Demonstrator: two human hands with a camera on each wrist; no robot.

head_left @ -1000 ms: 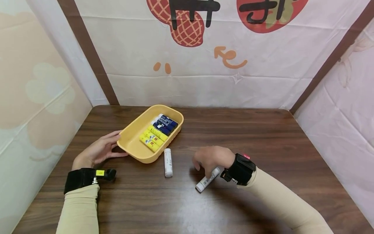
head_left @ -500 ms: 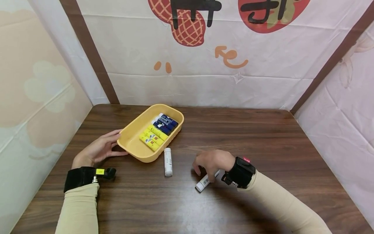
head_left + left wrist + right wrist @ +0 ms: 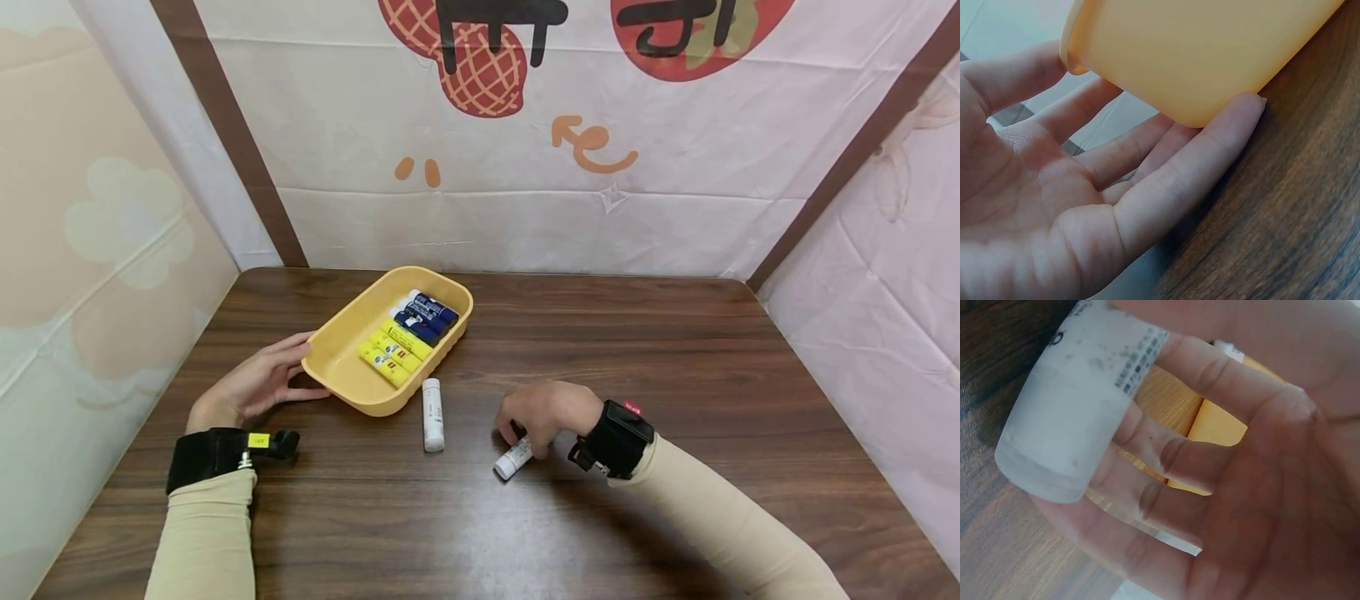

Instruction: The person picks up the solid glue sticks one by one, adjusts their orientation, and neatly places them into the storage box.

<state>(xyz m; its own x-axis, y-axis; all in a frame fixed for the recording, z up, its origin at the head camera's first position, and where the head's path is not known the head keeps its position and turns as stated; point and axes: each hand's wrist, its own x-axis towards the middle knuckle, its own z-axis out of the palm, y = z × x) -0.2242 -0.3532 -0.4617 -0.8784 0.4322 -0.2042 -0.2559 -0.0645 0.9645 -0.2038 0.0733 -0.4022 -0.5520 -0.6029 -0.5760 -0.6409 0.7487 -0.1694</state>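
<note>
Gripping a white glue stick (image 3: pixel 514 457), the right hand (image 3: pixel 545 411) sits low over the wooden table (image 3: pixel 675 375), fingers (image 3: pixel 1210 375) curled round the upper part of the tube; the right wrist view shows the stick (image 3: pixel 1079 406) lying across the fingers, its printed label facing the camera and its blunt end jutting out past them. Lower end of the stick close to or touching the table, tube tilted; contact cannot be told for sure.

Left hand (image 3: pixel 251 385): flat and relaxed on the table, fingers straight, resting against the near left corner of the yellow tray (image 3: pixel 337 367). Left wrist view: fingertips (image 3: pixel 1241 115) tucked under and beside the tray's rounded wall (image 3: pixel 1197 56), nothing grasped.

Yellow tray: shallow, oblong, set at a slant left of the table's middle. Contents: yellow glue sticks (image 3: pixel 386 354) in a row at the near end, dark blue glue sticks (image 3: pixel 426 315) in a row at the far end, all packed along the right side.

Second white glue stick (image 3: pixel 431 414): lying flat on the table, just beside the tray's near right edge, between the tray and the right hand, apart from both.

Both forearms: beige sleeves, black wrist straps (image 3: pixel 615 437).

Backdrop: white cloth with red and orange printed shapes
</note>
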